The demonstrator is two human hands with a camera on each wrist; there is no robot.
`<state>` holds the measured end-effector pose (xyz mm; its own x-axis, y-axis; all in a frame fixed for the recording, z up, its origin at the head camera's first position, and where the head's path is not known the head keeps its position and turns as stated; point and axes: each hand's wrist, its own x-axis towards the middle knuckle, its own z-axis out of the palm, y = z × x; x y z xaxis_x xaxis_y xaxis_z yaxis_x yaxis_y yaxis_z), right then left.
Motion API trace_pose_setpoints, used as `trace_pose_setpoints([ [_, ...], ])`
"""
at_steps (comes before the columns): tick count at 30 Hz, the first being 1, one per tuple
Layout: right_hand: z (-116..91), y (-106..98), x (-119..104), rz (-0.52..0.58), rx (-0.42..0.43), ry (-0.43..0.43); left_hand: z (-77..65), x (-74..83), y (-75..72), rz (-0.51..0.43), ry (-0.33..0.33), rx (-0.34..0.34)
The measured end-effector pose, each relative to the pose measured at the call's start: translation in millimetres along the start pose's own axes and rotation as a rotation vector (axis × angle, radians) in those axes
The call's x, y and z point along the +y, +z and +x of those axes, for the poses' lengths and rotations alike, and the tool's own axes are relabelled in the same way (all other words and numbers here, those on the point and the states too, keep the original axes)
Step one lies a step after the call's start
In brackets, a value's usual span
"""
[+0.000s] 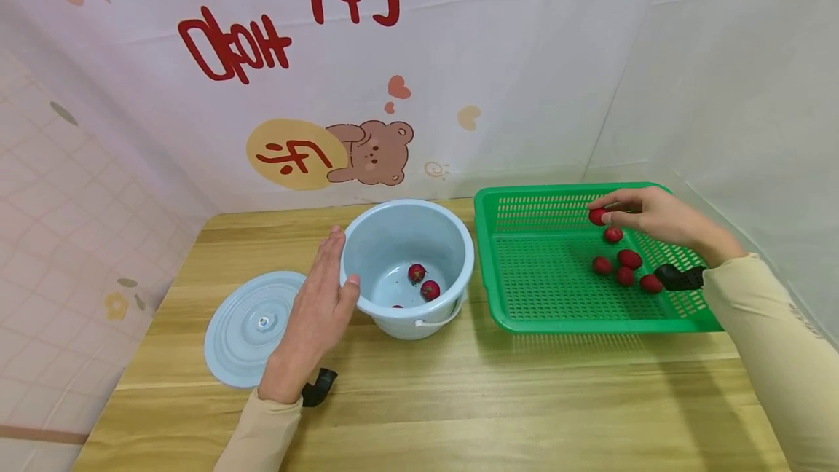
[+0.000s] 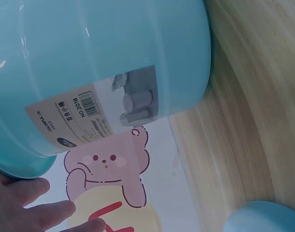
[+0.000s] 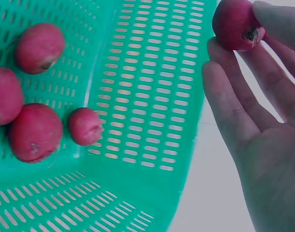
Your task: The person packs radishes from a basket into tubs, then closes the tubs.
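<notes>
In the head view my right hand pinches a small red radish between thumb and fingers above the far right part of the green basket. The right wrist view shows the same radish with its brown scar. Several more radishes lie on the basket floor below. My left hand has its fingers extended and touches the left rim of the light blue bucket. Inside the bucket are a few radishes. The left wrist view shows the bucket's labelled side and my fingertips at its rim.
A round blue lid lies flat on the wooden table left of the bucket, partly behind my left hand. The bucket's handle hangs at its front. A printed white wall covering rises behind the table.
</notes>
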<state>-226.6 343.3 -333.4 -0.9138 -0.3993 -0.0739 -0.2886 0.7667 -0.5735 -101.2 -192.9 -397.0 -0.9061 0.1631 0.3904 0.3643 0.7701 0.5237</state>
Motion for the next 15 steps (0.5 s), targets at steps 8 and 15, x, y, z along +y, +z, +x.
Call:
trace_pose_setpoints([
  [8, -12.9, -7.3, -15.3, 0.018, 0.049, 0.031, 1.3, 1.3, -4.7, 0.023, -0.023, -0.046],
  [15, -21.7, -8.4, -25.9, 0.075, 0.086, -0.021, 3.2, 2.5, -8.8, 0.010, -0.056, -0.086],
])
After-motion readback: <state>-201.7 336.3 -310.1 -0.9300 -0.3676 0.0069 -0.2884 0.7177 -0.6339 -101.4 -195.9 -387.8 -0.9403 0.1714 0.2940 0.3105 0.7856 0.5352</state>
